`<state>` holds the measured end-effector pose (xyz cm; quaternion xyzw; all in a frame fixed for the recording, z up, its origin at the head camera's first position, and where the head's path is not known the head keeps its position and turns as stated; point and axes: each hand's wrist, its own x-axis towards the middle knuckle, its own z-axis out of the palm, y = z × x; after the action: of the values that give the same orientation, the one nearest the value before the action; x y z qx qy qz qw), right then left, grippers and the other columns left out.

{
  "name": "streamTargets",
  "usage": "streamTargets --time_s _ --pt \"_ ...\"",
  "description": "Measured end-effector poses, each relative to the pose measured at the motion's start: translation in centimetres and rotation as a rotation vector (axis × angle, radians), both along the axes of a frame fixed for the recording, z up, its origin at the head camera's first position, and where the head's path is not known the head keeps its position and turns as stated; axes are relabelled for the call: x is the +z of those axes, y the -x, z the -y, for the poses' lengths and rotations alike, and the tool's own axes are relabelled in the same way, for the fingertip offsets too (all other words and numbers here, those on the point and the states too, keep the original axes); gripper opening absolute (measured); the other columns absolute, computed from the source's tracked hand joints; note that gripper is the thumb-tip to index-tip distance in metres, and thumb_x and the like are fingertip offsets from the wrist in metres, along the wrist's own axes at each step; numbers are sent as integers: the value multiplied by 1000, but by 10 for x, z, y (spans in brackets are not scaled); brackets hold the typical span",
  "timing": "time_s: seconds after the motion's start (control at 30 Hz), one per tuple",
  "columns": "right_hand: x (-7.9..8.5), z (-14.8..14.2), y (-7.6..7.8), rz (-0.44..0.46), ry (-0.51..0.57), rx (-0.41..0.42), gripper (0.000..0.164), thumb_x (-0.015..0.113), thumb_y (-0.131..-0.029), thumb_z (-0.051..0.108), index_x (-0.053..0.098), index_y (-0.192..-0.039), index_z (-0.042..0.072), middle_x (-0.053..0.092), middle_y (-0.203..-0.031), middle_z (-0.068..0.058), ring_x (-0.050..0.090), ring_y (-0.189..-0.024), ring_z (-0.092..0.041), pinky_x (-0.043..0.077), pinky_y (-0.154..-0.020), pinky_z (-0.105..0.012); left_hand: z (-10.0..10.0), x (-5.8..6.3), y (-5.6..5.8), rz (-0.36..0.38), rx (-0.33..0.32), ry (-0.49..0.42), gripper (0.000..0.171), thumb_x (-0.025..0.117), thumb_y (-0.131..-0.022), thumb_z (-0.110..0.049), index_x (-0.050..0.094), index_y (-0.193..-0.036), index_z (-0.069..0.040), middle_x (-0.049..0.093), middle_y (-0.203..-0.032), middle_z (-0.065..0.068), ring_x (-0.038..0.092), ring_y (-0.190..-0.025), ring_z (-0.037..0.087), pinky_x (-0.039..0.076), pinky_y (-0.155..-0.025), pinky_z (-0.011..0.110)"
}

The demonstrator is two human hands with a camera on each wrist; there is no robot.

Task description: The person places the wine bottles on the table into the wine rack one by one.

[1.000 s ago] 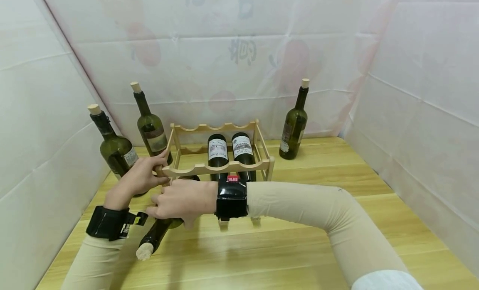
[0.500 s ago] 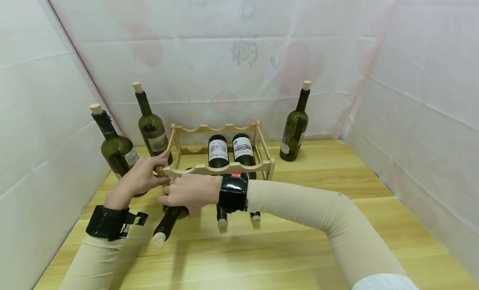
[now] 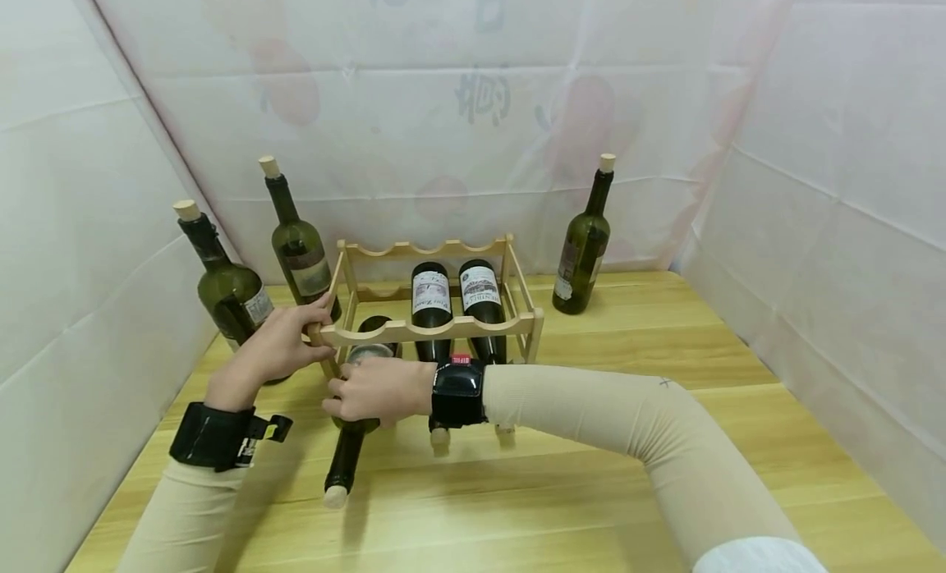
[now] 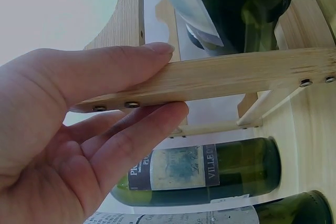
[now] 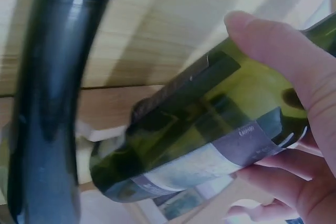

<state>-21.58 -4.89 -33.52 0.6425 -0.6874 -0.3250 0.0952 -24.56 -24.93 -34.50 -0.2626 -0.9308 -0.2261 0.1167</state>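
My right hand grips a green wine bottle around its shoulder. Its corked neck points toward me and its base reaches under the front top rail of the wooden wine rack. In the right wrist view, thumb and fingers wrap the bottle from both sides. My left hand pinches the rack's front left corner post; in the left wrist view the thumb lies on one side of the wood and the fingers on the other. Two dark bottles, one labelled and another beside it, lie in the rack's right half.
Two corked bottles stand left of the rack, one nearer and one farther back. Another corked bottle stands upright behind and right of it. White cloth walls enclose the wooden table at the back and sides.
My right hand has shifted slightly right with the bottle. The bottle's neck has swung to the right and its base now shows inside the rack. My left hand keeps its place on the post.
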Motion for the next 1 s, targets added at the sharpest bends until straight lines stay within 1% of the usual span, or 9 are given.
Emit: streamTargets --time_s 0.13,0.2,0.3,0.43,0.6,0.73,0.83,1.0 --pt "-8 -3 7 -21 25 9 73 72 -81 46 41 -142 20 52 -133 1 48 -119 -21 41 -98 -31 0 0 0 3 6 -3 22 80 -71 -5 60 -75 -14 44 -141 23 35 -47 13 34 -47 29" --pt "-12 -4 11 -12 41 6 74 72 -80 46 41 -142 21 50 -135 1 46 -121 -21 39 -100 -32 0 0 0 6 6 -3 22 80 -71 -5 60 -76 -14 44 -141 23 35 -47 13 35 -47 29" --pt "-17 -6 15 8 64 -5 69 70 -84 40 40 -143 23 49 -137 1 43 -125 -20 36 -103 -33 0 -1 0 2 -1 1 22 80 -72 -5 61 -76 -14 44 -140 24 36 -46 13 37 -48 29" --pt "-20 -8 17 25 74 -21 66 69 -86 36 40 -144 24 46 -139 0 40 -127 -20 33 -106 -34 0 -2 1 2 -7 1 21 80 -72 -6 61 -76 -14 44 -140 24 38 -46 11 38 -49 29" --pt "-17 -11 17 64 68 -63 72 70 -84 40 37 -146 25 41 -144 -2 35 -132 -22 30 -108 -36 0 -2 1 4 -6 -5 21 81 -72 -7 61 -76 -14 44 -140 25 37 -46 12 38 -49 30" --pt "-9 -12 16 153 54 -118 73 72 -84 35 37 -147 26 38 -148 -4 30 -135 -23 27 -110 -36 0 0 1 14 -4 -3 21 81 -72 -7 61 -77 -14 43 -140 25 38 -48 13 38 -49 30" --pt "-4 -12 17 200 53 -140 71 74 -82 31 41 -145 26 41 -145 -2 32 -134 -21 27 -110 -34 0 0 1 24 3 2 21 81 -72 -8 61 -77 -14 42 -142 24 37 -49 14 37 -50 31" --pt "-2 -14 19 217 69 -127 67 74 -82 27 45 -143 25 46 -140 -1 36 -130 -19 30 -108 -31 0 1 0 25 9 6 21 81 -72 -8 61 -77 -14 42 -142 23 36 -50 15 36 -50 30"
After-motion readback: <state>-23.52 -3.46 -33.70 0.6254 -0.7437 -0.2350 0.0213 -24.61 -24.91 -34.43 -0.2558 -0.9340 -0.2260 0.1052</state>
